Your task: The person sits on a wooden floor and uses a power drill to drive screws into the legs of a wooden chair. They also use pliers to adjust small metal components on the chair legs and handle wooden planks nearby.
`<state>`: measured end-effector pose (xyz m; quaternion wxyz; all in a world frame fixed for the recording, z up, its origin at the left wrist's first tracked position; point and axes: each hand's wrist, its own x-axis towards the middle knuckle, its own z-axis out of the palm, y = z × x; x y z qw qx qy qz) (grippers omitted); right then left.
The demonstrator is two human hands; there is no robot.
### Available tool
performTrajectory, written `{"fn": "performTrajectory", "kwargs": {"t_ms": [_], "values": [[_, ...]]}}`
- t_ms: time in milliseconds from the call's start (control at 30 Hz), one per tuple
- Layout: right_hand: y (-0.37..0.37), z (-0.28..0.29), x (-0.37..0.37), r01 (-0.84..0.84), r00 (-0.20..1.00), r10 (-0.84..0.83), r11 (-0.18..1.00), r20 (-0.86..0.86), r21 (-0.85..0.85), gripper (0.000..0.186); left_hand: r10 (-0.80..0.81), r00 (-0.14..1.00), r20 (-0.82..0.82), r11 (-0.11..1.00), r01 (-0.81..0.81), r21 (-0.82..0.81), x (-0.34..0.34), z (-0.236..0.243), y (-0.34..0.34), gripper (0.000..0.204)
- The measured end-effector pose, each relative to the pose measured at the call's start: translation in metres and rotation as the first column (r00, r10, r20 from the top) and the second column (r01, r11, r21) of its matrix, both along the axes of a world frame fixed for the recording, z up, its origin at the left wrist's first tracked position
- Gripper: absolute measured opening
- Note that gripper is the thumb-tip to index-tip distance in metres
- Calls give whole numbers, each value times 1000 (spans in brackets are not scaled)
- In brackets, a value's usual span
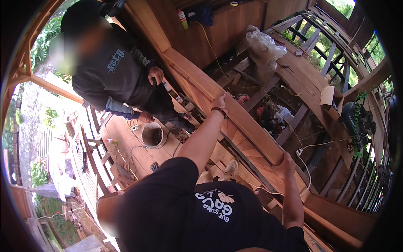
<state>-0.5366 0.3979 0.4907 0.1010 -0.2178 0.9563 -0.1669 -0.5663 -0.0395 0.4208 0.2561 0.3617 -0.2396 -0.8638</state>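
A long brown wooden panel (pixel 247 122) with a thick top rail and slanted boards on its face runs diagonally in front of me. My left hand (pixel 218 101), with a dark bracelet at the wrist, is closed over the rail near its middle. Farther down to the right, my right hand (pixel 285 165) grips the same panel at its edge, fingers partly hidden by the wood. Both arms are stretched out. At the left a co-worker in a dark shirt (pixel 121 75) stands beside the panel, one hand (pixel 155 75) near it and the other lower, above a bucket.
The pale bucket (pixel 153 135) stands on the plank floor at left, with cables around it. Beyond the panel, open floor joists (pixel 291 124) leave gaps. A clear plastic bag (pixel 264 46), a white cord (pixel 310 176) and a black machine with green rope (pixel 357 119) lie there.
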Motion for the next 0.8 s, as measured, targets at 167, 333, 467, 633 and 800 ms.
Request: {"fn": "performTrajectory", "kwargs": {"t_ms": [167,333,467,633,800], "values": [[0,30,-8,19,1000,-19,1000,-17,-6,50,-96,995,21,989,98,-110,-12,86,16,19],[-14,31,5,47,994,-56,994,-95,-95,53,-111,985,-133,991,100,-91,-10,101,5,17],[-20,21,7,74,978,-105,983,-179,-170,56,-135,987,-85,988,127,-93,-26,133,-19,17],[11,18,4,40,951,-145,934,-273,-356,44,-432,873,225,383,404,-831,-25,144,6,35],[-49,22,-14,-125,909,-63,902,-412,-414,28,57,823,565,-380,541,-750,-1,137,-176,61]]}}
